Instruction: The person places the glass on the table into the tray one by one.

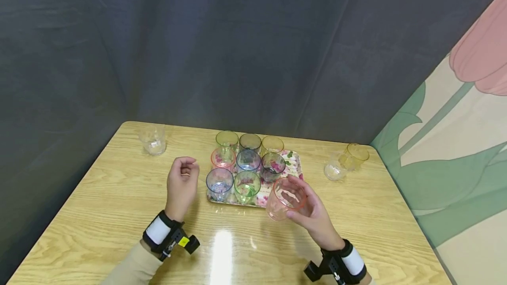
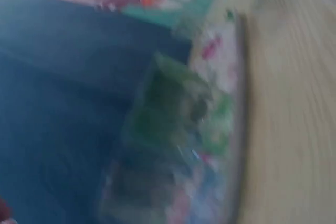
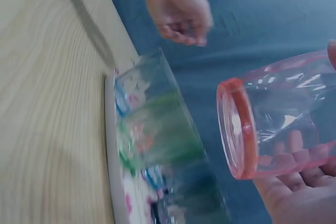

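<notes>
My right hand point(image 1: 314, 214) grips a clear pink tumbler point(image 1: 280, 203) between thumb and fingers, at the tray's front right corner. In the right wrist view this pink tumbler point(image 3: 286, 119) appears apart from the glasses beside it. My left hand point(image 1: 181, 188) is raised left of the tray, fingers loosely curled and holding nothing. The floral tray point(image 1: 294, 166) bears several coloured tumblers in rows. In front stand a blue tumbler point(image 1: 219, 184) and a green tumbler point(image 1: 247, 187). Behind them are a red-rimmed tumbler point(image 1: 223, 158), another blue one and a dark grey tumbler point(image 1: 273, 166). The left wrist view is blurred.
A clear glass point(image 1: 153, 140) stands at the table's back left. At the back right, a yellow tumbler point(image 1: 355, 156) and a clear glass point(image 1: 334, 169) are close together. Olive, dark and yellow tumblers form the tray's back row. A dark curtain point(image 1: 237, 56) hangs behind the table.
</notes>
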Tool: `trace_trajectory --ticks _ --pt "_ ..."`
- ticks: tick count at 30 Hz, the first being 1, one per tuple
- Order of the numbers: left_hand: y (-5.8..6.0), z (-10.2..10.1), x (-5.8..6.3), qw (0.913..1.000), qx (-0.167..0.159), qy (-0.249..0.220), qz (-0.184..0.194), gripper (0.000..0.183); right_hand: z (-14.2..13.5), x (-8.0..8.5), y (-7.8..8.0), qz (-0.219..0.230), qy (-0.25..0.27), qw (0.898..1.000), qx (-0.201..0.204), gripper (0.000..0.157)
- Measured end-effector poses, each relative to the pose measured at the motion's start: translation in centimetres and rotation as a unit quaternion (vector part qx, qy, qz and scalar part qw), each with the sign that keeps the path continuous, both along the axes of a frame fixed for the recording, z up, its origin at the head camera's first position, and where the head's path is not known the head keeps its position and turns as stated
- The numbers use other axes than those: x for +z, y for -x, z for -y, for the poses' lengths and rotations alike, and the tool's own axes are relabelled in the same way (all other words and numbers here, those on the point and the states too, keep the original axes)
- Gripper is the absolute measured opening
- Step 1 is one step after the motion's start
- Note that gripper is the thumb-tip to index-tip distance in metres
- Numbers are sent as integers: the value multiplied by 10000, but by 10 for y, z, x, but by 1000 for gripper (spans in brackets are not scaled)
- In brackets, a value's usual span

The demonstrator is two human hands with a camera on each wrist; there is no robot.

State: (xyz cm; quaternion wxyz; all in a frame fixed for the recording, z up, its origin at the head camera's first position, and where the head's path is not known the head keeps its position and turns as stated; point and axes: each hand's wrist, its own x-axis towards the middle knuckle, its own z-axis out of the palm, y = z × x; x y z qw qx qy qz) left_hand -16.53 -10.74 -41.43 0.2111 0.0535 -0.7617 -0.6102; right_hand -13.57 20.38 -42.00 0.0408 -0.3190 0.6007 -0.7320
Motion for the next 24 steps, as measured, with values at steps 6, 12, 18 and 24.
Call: trace_trajectory --ticks 6,12,18,24 --pt "19 15 -50 9892 -295 584 1310 34 -20 -3 -2 269 -392 9972 -572 70" --pt "19 14 -70 9636 -1114 1474 1930 38 -34 -9 -2 285 -748 9910 -1071 69" --pt "17 11 -74 9632 -1217 1730 1657 30 -34 -16 6 554 -1287 9739 -1788 69" --pt "15 11 -76 9654 -1167 1770 1518 27 -22 -28 20 709 -1679 9575 -2234 72"
